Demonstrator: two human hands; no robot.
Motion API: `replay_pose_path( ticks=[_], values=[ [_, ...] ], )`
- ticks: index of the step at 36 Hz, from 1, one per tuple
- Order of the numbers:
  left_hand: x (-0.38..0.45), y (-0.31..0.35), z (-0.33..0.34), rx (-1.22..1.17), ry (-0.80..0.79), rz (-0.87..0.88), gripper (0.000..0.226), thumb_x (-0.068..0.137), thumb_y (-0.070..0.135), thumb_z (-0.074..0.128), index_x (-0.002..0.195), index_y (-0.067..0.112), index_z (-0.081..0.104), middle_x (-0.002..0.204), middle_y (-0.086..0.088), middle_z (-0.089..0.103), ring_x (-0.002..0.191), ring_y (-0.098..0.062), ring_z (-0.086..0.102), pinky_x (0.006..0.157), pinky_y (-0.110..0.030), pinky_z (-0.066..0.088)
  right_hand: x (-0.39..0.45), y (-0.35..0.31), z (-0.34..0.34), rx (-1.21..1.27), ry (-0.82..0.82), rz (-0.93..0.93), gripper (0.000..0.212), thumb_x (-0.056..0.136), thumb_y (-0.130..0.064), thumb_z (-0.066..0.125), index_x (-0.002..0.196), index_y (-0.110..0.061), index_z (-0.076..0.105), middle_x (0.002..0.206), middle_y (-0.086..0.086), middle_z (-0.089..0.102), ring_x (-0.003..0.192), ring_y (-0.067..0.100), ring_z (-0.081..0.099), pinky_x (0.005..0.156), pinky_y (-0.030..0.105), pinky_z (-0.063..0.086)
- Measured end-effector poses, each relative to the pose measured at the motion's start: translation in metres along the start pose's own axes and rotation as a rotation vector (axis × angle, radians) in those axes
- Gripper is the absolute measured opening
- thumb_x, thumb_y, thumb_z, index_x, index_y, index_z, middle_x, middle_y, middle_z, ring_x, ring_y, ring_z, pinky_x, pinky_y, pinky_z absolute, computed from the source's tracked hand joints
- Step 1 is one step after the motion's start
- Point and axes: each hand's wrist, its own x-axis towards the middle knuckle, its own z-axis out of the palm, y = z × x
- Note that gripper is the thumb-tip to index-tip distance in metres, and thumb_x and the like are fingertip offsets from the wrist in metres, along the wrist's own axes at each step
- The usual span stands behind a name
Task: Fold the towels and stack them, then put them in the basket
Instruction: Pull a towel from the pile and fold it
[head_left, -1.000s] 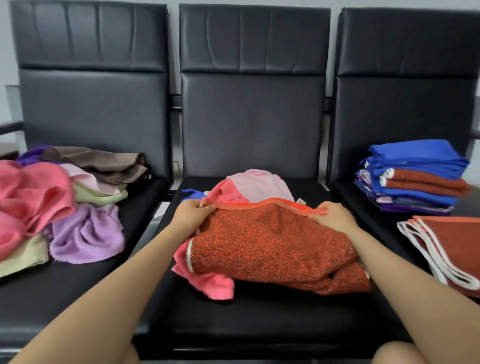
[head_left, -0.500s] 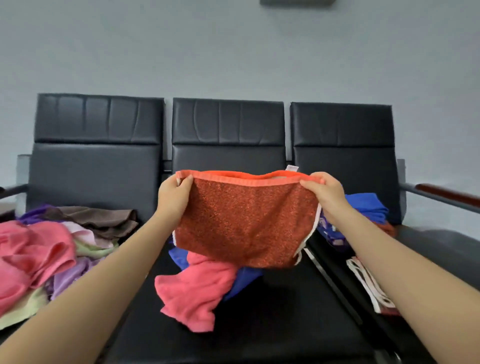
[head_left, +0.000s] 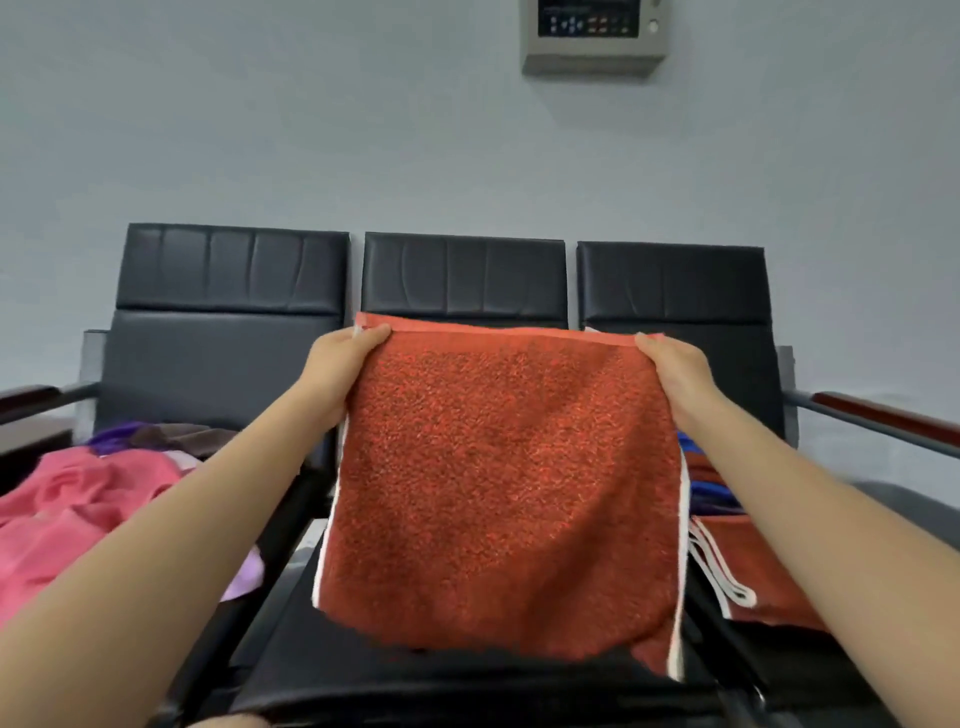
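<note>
Orange-red towel (head_left: 498, 483) held up flat at frame centre, hanging over the middle seat of the black bench (head_left: 467, 675). Left hand (head_left: 337, 371) pinching the top left corner, grip closed on the hem; right hand (head_left: 675, 371) pinching the top right corner likewise. Unfolded pile of pink towels (head_left: 78, 509) at left edge. Folded orange towel with white trim (head_left: 748, 566) at right, partly hidden. Control box (head_left: 595, 36) on wall, upper right.

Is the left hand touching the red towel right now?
Touching. The head view shows the left hand pinching the red towel at its top left corner.
</note>
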Motion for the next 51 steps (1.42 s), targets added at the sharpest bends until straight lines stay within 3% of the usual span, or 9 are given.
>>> replay_pose_path(
  ticks=[11,15,23,29,32,36,43,47,51],
  values=[
    [0.005,-0.144,-0.017,0.537,0.022,-0.139,0.017,0.088,0.016,0.065,0.097,0.005,0.075,0.092,-0.011,0.072,0.088,-0.023,0.066,0.084,-0.033,0.05,0.005,0.123,-0.009,-0.996,-0.261,0.114,0.017,0.088,-0.011,0.059,0.082,-0.009,0.074,0.082,0.013,0.07,0.084,0.026,0.065,0.071,0.031,0.048],
    [0.002,-0.183,-0.015,0.682,0.104,-0.152,0.019,0.087,0.024,0.064,0.083,0.01,0.075,0.082,-0.013,0.072,0.084,-0.027,0.068,0.076,-0.038,0.051,0.012,0.161,0.001,-0.841,-0.171,0.289,0.023,0.086,0.0,0.054,0.064,-0.008,0.052,0.038,-0.002,0.051,0.044,0.017,0.059,0.042,0.023,0.045],
    [0.028,-0.226,-0.011,0.618,0.186,-0.13,0.017,0.093,0.019,0.055,0.08,0.013,0.066,0.076,-0.004,0.062,0.075,-0.016,0.054,0.065,-0.029,0.036,0.036,0.223,0.019,-0.647,-0.048,0.208,0.012,0.097,-0.013,0.047,0.096,-0.013,0.06,0.074,-0.001,0.062,0.066,0.026,0.07,0.039,0.023,0.04],
    [0.052,-0.251,-0.006,0.658,0.205,-0.093,0.02,0.093,0.023,0.053,0.09,0.009,0.067,0.091,-0.008,0.07,0.091,-0.026,0.064,0.081,-0.039,0.049,0.062,0.255,0.031,-0.606,0.045,0.178,0.014,0.096,-0.012,0.047,0.094,-0.015,0.061,0.08,0.005,0.066,0.052,0.01,0.064,0.04,0.019,0.042],
    [0.057,-0.258,-0.003,0.659,0.256,-0.106,0.02,0.093,0.021,0.052,0.105,0.011,0.065,0.104,-0.01,0.069,0.102,-0.029,0.061,0.086,-0.036,0.045,0.064,0.273,0.038,-0.572,0.0,0.192,0.021,0.095,-0.01,0.051,0.113,-0.015,0.06,0.118,0.016,0.064,0.083,0.022,0.067,0.078,0.033,0.057],
    [0.06,-0.262,-0.007,0.691,0.253,-0.226,0.051,0.091,0.029,0.06,0.137,0.014,0.046,0.125,-0.012,0.061,0.121,-0.031,0.053,0.1,-0.036,0.04,0.052,0.271,0.041,-0.685,-0.187,0.264,0.057,0.094,-0.021,0.059,0.146,-0.014,0.038,0.148,0.012,0.041,0.134,0.025,0.042,0.107,0.031,0.033],
    [0.025,-0.238,-0.013,0.822,0.084,-0.168,0.046,0.088,0.033,0.062,0.13,0.014,0.055,0.124,-0.014,0.058,0.118,-0.027,0.052,0.099,-0.034,0.039,0.015,0.236,0.042,-0.676,-0.379,0.126,0.019,0.092,-0.011,0.056,0.107,-0.02,0.063,0.099,0.003,0.068,0.093,0.018,0.063,0.085,0.032,0.049],
    [-0.006,-0.218,-0.02,0.799,-0.016,-0.264,0.038,0.089,0.033,0.063,0.123,0.014,0.059,0.109,-0.004,0.062,0.108,-0.024,0.059,0.09,-0.031,0.043,-0.034,0.21,0.043,-0.705,-0.582,0.046,0.017,0.092,-0.008,0.055,0.094,-0.019,0.068,0.083,0.0,0.068,0.069,0.01,0.06,0.055,0.009,0.043],
    [-0.037,-0.206,-0.032,0.789,-0.027,-0.355,0.034,0.088,0.03,0.065,0.118,0.013,0.062,0.11,-0.009,0.064,0.107,-0.027,0.061,0.091,-0.034,0.046,-0.089,0.195,0.04,-0.739,-0.76,-0.016,0.014,0.09,-0.019,0.065,0.08,-0.029,0.066,0.068,-0.012,0.062,0.059,-0.003,0.053,0.062,0.015,0.042]
  ],
)
